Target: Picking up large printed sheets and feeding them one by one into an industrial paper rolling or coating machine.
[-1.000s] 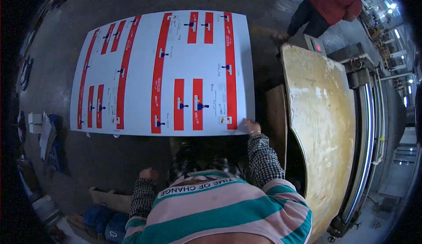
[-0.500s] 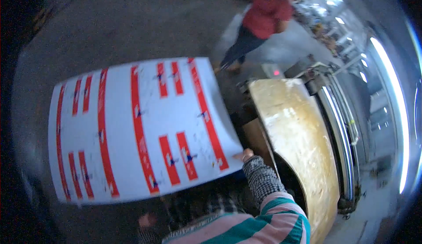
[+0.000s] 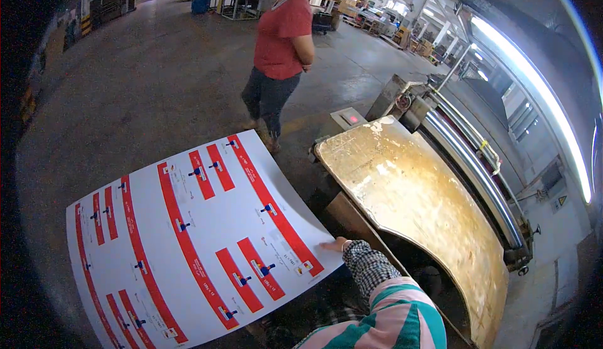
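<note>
A large white printed sheet with red bars and small blue marks is held out flat in front of me, tilted down to the left. My right hand grips its near right corner, thumb on top, at the end of a checked cuff and striped sleeve. My left hand is hidden under the sheet's lower edge. To the right stands a worn yellow feed table of a machine, close to the sheet's right edge.
A person in a red top stands on the concrete floor beyond the sheet. The machine has metal rollers and a small control box with a red light. Pallets and racks fill the far hall.
The sheet has swung to the left and tilted, and my view has lifted from the floor toward the hall. My right hand stays on the sheet's corner. My left hand has dropped out of sight.
</note>
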A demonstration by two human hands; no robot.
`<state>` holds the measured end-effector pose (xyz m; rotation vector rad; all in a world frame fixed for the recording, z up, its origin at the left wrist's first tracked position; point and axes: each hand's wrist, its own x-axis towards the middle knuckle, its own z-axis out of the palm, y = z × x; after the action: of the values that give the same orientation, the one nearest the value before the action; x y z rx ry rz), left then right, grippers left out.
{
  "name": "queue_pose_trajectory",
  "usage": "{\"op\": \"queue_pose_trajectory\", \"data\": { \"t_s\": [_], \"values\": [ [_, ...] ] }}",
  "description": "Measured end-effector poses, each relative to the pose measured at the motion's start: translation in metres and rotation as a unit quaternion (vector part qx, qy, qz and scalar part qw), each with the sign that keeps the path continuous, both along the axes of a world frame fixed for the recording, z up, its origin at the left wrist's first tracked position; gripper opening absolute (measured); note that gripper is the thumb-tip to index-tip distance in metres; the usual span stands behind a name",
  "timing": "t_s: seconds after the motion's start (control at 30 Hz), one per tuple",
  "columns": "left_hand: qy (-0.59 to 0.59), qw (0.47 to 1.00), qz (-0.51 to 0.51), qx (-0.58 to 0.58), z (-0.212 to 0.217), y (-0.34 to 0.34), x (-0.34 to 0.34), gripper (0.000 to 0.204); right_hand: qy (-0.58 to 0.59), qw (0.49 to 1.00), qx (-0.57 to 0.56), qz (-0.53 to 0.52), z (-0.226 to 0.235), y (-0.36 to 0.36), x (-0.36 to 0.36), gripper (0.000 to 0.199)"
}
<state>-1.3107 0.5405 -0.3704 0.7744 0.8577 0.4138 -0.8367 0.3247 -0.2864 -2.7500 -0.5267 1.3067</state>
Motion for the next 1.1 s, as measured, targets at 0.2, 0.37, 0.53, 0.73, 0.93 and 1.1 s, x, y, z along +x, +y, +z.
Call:
{"op": "queue_pose_trajectory", "data": {
  "t_s": [0.2, 0.37, 0.53, 0.73, 0.93, 1.1],
  "values": [
    [-0.049, 0.986, 0.116, -0.107, 0.003, -0.012, -0.019, 0.049, -0.048, 0.993, 0.066, -0.086, 0.061, 0.031, -0.031, 0.065],
    [-0.088, 0.936, 0.274, -0.203, 0.001, -0.059, -0.061, 0.051, -0.106, 0.988, 0.028, -0.105, 0.039, -0.001, -0.013, 0.07],
    [0.206, 0.898, 0.355, -0.158, 0.086, -0.07, -0.05, 0.074, -0.167, 0.974, 0.083, -0.127, 0.028, -0.009, -0.006, 0.073],
    [0.136, 0.817, 0.505, -0.244, 0.004, -0.05, -0.134, 0.053, -0.195, 0.979, 0.044, -0.029, -0.046, -0.024, -0.024, 0.077],
    [0.395, 0.834, 0.377, -0.078, -0.002, -0.052, -0.126, 0.056, 0.044, 0.991, 0.03, 0.12, -0.069, -0.038, 0.045, 0.075],
    [0.248, 0.801, 0.519, -0.166, 0.016, -0.034, -0.11, 0.064, 0.188, 0.972, 0.1, -0.102, 0.006, -0.002, 0.009, 0.062]
  ]
}}
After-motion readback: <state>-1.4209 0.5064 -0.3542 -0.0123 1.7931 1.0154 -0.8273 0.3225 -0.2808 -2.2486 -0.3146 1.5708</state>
